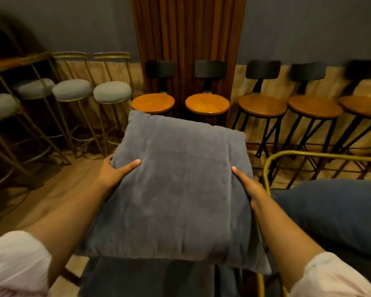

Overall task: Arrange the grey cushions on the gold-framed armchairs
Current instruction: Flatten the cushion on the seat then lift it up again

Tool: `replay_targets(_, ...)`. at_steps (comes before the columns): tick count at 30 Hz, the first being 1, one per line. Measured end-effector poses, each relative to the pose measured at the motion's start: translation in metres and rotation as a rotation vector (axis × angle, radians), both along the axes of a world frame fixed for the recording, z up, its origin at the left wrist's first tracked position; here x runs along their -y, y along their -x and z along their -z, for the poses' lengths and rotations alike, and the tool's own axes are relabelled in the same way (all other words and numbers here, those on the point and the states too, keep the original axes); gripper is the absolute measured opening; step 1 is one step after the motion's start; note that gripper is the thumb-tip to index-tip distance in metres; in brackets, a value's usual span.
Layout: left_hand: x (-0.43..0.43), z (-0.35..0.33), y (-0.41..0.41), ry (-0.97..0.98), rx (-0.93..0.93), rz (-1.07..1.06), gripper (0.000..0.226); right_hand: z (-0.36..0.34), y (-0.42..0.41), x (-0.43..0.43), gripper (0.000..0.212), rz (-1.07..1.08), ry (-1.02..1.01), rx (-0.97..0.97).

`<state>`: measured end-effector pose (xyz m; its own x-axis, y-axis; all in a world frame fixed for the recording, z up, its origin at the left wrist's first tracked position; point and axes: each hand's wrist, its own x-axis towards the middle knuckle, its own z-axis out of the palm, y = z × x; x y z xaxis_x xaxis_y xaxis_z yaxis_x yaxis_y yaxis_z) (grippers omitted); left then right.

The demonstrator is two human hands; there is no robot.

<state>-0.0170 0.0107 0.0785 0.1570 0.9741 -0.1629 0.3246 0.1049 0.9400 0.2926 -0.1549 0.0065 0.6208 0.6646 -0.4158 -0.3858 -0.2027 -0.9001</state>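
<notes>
A large square grey cushion (178, 189) fills the middle of the view, held flat in front of me. My left hand (116, 171) grips its left edge, thumb on top. My right hand (247, 185) clasps its right edge the same way. To the right stands a gold-framed armchair (272, 159) with a darker grey-blue cushion (334, 213) lying on its seat. Below the held cushion, more grey fabric (150, 277) shows at the bottom edge; what it belongs to is unclear.
Along the far wall stand gold bar stools with grey round seats (112, 92) on the left and black-legged stools with wooden seats (262, 105) from the centre to the right. A brown curtain (189, 39) hangs centre back. Wooden floor (58, 185) lies to the left.
</notes>
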Motion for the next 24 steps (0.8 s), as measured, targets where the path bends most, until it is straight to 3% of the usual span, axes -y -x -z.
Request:
replay_targets(5,-0.075,0.018,-0.008,-0.013,0.049,0.002,0.09,0.007,-0.005,-0.062,0.074,0.071,-0.006,0.047)
replay_targets(8,-0.121,0.024,-0.029,0.013,0.049,0.098,0.081,0.004,-0.027,-0.102,0.079,0.08,-0.028,0.064)
replay_targets(13,-0.198,0.045,-0.071,0.021,0.072,0.175,0.089,0.009,-0.063,-0.169,0.085,0.038,-0.049,0.064)
replay_targets(16,-0.23,0.072,-0.092,0.013,0.106,0.167,0.097,0.024,-0.077,-0.2,0.068,0.117,-0.139,0.085)
replay_targets(20,-0.261,0.115,-0.115,0.002,0.11,0.144,0.094,0.063,-0.086,-0.224,0.102,0.245,-0.236,0.13)
replay_targets(24,-0.29,0.155,-0.132,-0.042,0.124,0.168,0.087,0.102,-0.097,-0.244,0.097,0.281,-0.295,0.136)
